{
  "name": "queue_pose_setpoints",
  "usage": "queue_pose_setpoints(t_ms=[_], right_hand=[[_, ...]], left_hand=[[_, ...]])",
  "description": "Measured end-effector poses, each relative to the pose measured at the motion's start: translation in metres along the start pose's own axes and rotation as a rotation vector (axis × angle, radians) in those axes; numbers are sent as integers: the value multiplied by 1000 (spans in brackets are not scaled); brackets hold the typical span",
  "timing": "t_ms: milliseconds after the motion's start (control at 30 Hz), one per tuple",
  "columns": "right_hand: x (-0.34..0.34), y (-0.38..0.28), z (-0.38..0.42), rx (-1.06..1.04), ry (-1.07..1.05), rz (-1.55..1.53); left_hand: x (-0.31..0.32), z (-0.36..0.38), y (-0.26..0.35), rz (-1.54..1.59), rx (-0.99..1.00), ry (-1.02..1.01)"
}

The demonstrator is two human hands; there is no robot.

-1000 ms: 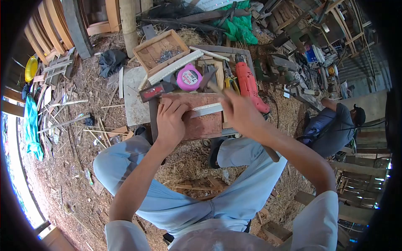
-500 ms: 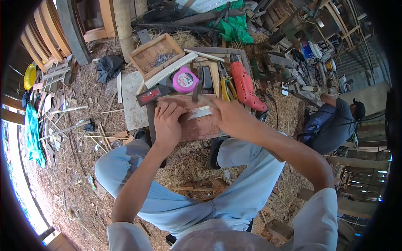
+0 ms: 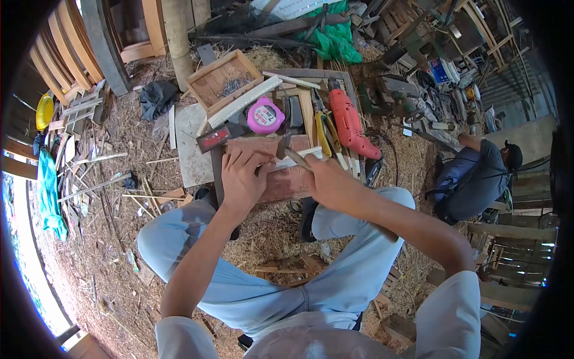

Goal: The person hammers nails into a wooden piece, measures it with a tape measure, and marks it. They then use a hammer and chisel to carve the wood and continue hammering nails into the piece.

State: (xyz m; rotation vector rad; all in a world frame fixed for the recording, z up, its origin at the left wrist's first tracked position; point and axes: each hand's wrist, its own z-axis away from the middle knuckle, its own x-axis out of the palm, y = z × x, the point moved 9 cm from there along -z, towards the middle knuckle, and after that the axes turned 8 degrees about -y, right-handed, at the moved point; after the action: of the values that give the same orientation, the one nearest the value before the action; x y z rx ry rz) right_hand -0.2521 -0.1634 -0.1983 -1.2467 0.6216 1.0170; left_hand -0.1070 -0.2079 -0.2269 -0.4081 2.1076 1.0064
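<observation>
My right hand [image 3: 332, 182] is closed around the handle of a hammer [image 3: 296, 158]. The hammer's dark head is over the far side of a pale wooden strip [image 3: 306, 154]. My left hand [image 3: 244, 179] lies at the strip's left end, thumb and fingertips pinched together on it. Whether a nail is also between those fingers is too small to tell. Under the strip is a reddish-brown board [image 3: 286, 184] on the low bench. Just beyond sit a pink tape measure [image 3: 265, 115] and yellow-handled pliers [image 3: 326, 133].
A red power drill [image 3: 348, 119] lies on the bench's right side. A wooden tray [image 3: 203, 70] holding several nails stands at the back left. Another person [image 3: 478, 176] is crouched at the right. Wood scraps and shavings cover the ground.
My right hand and the hammer have shifted slightly toward me and right, showing more of the handle and strip. My left hand stays at the strip.
</observation>
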Motion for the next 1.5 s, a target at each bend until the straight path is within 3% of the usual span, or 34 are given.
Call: queue_pose_setpoints(t_ms=[100, 233, 267, 300, 367, 433, 500, 633, 767, 933, 1200, 1267, 1400, 1467, 1500], right_hand=[[-13, 7, -4, -5, -74, -133], [-62, 25, -2, 91, 154, -189], [-66, 30, 3, -4, 289, -287], [-57, 39, 3, -18, 298, -291], [-59, 60, 10, -30, 556, -383], [-49, 62, 6, -56, 606, -572], [-29, 70, 3, 33, 531, -993], [-41, 66, -1, -32, 498, -887], [-35, 65, 4, -21, 471, -1023], [-39, 63, 9, -88, 491, -849], [-23, 80, -9, -23, 506, -873], [-14, 84, -19, 6, 465, -788], [-10, 90, -34, 26, 458, -834], [-8, 87, -38, 26, 427, -786], [-14, 81, -35, 13, 485, -697]], left_hand=[[-1, -1, -2, 23, -3, -4], [-13, -5, 11, -7, 48, 31], [-20, -7, 14, -18, 53, 41], [-34, -8, 20, -24, 88, 81], [-45, -15, 24, -51, 127, 130], [-53, -17, 27, -67, 181, 206], [-52, -18, 31, -74, 214, 210], [-51, -19, 44, -108, 266, 246], [-47, -17, 50, -194, 300, 260], [-44, -21, 58, -209, 299, 229], [-33, -21, 54, -174, 275, 167], [-25, -24, 48, -91, 217, 37], [-9, -15, 44, 90, 141, 6], [-1, -10, 18, 333, -162, -39], [-1, -10, 18, 332, -156, -36]])
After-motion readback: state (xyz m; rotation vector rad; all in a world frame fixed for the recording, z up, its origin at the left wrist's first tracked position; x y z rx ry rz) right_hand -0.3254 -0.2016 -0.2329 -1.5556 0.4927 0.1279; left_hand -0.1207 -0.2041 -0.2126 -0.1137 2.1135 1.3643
